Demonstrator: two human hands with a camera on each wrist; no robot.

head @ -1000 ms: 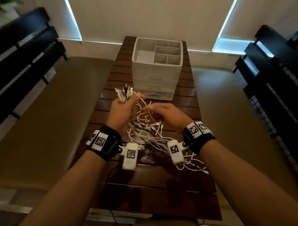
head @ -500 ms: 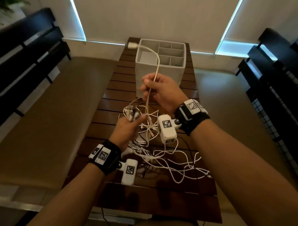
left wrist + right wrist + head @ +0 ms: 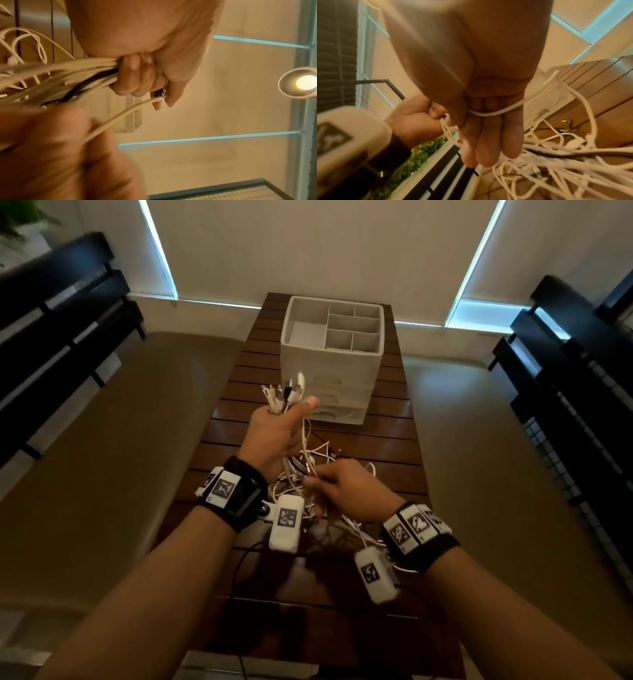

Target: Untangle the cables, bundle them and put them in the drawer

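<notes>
Left hand is gripping the cables in a fist just below the plug ends, which are fanning out above its thumb; the loose lengths are hanging down from it to the tabletop. Right hand is working just below the left, fingers curled round one white strand that is crossing its palm. Cables are looking light, thin and floppy, probably slick-jacketed, so loops will snag and slip. Best hold looks like near the plugs, running each strand out through the fingers. Drawer unit is sitting beyond the left hand, drawers looking shut.
</notes>
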